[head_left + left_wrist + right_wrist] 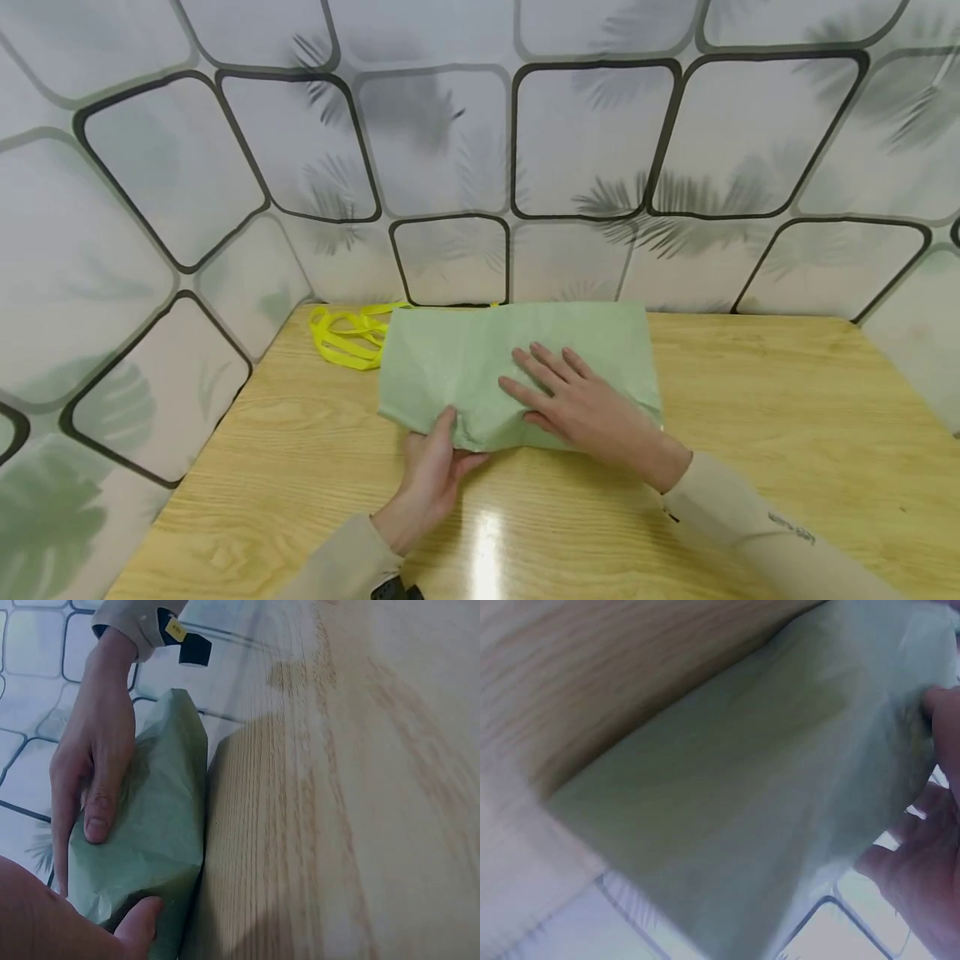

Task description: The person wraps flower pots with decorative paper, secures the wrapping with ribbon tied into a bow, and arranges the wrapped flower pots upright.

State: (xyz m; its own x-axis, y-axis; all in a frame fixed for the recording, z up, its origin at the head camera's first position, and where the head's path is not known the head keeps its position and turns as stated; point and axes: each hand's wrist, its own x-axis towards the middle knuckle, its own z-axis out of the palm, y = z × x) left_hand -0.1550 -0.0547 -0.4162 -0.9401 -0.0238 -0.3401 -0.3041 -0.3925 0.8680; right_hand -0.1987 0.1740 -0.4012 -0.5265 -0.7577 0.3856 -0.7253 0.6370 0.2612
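Note:
A light-green, paper-like package (442,354) lies on the wooden table, its surface creased. At its front edge my left hand (431,475) grips it, the thumb on top and the other fingers below. My right hand (581,408) rests on the top right of the package with its fingers straight and spread. In the left wrist view the package (172,817) shows some thickness, and the left thumb (142,922) presses on its near end. The right wrist view shows a broad smooth face of the package (727,795). What lies inside it is hidden.
A loosely looped yellow ribbon (348,337) lies at the package's back left, partly covered by it. The wooden table (787,417) runs back to a patterned wall covering (592,142), with more of it on the left and right sides.

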